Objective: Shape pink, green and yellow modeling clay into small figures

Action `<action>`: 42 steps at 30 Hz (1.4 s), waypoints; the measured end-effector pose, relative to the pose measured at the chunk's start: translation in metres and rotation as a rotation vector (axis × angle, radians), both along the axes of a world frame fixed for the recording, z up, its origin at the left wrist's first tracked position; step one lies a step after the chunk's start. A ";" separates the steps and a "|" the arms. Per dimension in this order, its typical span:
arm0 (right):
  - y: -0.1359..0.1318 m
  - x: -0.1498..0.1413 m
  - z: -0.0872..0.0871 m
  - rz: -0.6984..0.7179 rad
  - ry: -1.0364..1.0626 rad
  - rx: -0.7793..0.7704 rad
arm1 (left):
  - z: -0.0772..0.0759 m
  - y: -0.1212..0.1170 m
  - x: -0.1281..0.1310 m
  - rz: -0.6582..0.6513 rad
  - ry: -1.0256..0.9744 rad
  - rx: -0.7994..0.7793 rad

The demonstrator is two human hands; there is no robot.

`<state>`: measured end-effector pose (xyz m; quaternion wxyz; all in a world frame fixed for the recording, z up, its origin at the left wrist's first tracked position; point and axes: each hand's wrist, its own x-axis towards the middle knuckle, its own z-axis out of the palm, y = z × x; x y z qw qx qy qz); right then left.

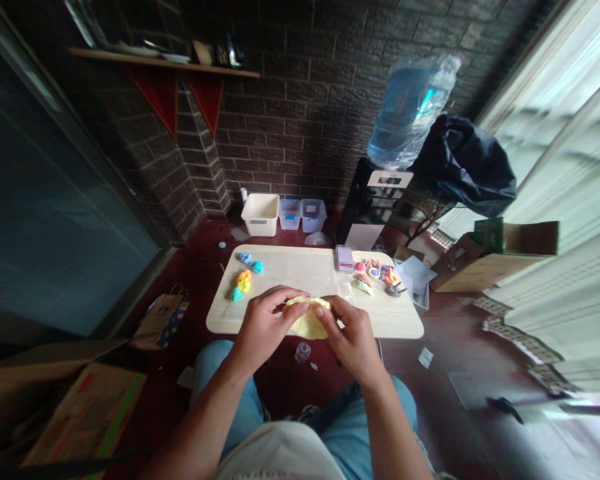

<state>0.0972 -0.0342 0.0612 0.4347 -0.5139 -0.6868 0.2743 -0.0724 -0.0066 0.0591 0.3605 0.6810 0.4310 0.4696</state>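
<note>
A flattened, pale yellow sheet of modelling clay (307, 325) hangs between my hands above the table's near edge. My left hand (270, 317) pinches its upper left part, thumb on the near face. On the other side my right hand (349, 327) grips the upper right part, its thumb close to the left one. The fingers behind the sheet are partly hidden. Beyond it, blue clay lumps (251, 262), yellow-orange clay (243, 280) and green clay (237, 294) lie at the table's left. Small shaped clay pieces (375, 272) in several colours sit at the right.
The pale table (300, 257) stands before my knees, with a clear case (345, 259) at its far edge. Behind it are a white bin (261, 215), two clear bins (301, 215) and a water dispenser (375, 203). Cardboard boxes (500, 257) stand right; a paper bag (160, 320) is left.
</note>
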 end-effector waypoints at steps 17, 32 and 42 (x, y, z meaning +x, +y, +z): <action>-0.002 0.000 0.005 0.061 -0.027 0.015 | 0.003 -0.004 0.001 0.024 0.084 0.306; -0.002 -0.008 -0.010 0.061 0.388 -0.188 | 0.007 -0.006 0.002 0.017 0.040 0.185; -0.005 -0.001 0.002 -0.001 0.044 0.088 | 0.004 -0.010 -0.001 -0.029 0.058 0.007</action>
